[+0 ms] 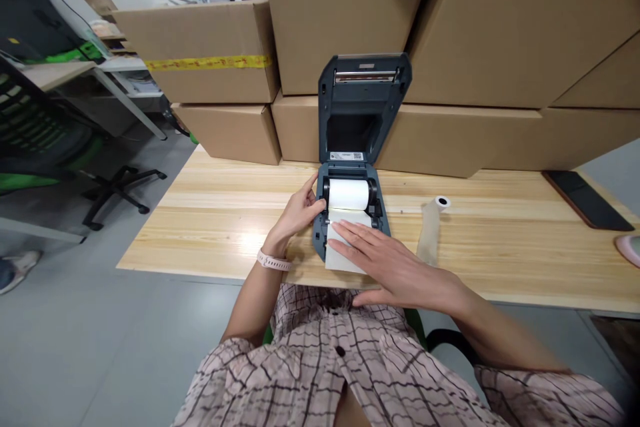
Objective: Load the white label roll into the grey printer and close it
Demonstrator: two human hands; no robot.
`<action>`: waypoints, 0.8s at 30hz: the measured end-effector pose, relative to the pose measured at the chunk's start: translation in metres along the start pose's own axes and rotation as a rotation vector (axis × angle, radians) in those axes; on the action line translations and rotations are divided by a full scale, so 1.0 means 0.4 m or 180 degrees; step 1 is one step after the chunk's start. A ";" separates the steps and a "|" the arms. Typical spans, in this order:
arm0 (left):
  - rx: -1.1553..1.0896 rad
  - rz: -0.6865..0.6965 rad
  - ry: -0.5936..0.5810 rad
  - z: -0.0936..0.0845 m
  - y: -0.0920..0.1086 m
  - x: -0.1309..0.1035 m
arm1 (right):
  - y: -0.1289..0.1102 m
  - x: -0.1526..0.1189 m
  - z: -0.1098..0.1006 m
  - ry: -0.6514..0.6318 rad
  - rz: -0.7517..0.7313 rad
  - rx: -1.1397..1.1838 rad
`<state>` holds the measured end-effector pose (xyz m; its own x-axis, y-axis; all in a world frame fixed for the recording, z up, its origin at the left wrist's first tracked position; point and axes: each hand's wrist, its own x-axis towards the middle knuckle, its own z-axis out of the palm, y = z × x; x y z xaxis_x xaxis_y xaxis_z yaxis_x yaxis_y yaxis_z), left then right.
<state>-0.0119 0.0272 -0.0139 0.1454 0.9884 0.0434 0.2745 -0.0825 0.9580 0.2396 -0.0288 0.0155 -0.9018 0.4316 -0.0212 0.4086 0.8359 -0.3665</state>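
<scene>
A dark grey label printer (320, 240) stands on the wooden table with its lid (365, 103) raised. Inside it a white label roll (349, 193) sits between black holders, and a strip of label paper (345, 260) runs out over the front edge. My left hand (299, 210) rests against the printer's left side, thumb on the rim by the roll, fingers stretched along the outside. Flat across the paper strip lies my right hand (385, 257), its fingers extended and its thumb apart. The paper under the right fingers is hidden.
To the right lies a small paper roll (442, 203) with a strip trailing from it. Farther right are a dark phone (587, 200) and a pink-rimmed object (629, 248). Stacked cardboard boxes (345, 20) line the back edge. An office chair (50, 127) stands at left.
</scene>
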 end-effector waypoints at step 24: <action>-0.0193 -0.0001 -0.0004 -0.002 -0.026 0.002 | 0.237 0.130 -0.311 0.3739 0.0428 0.0713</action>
<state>-0.0153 0.0289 -0.0235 0.1464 0.9883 0.0428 0.2166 -0.0742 0.9734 0.2488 0.1152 0.0954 -0.1276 0.6536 0.7460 0.3510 0.7332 -0.5824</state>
